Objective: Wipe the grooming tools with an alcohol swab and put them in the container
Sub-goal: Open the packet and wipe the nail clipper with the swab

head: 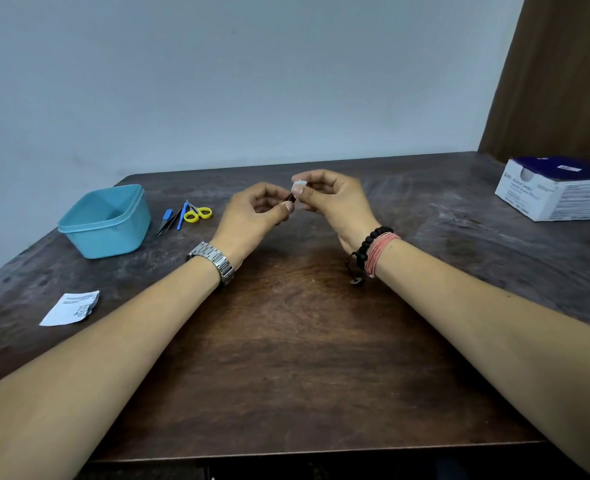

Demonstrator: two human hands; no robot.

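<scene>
Up close, both hands meet over the surface (286, 341).
Box (556, 190) print unreadable; left hand (252, 216) pinches a small dark tool (289, 197), right hand (335, 199) pinches the white swab (299, 183) against it; container (106, 220) sits far left.

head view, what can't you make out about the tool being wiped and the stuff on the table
- Dark tool: mostly hidden by the left hand fingers; type unclear.
- Swab: mostly covered by the right hand.
- Box: cut off by the right edge; print too small.
- Torn wrapper: text too small.
- Container: near wall hides part of its floor.
</scene>
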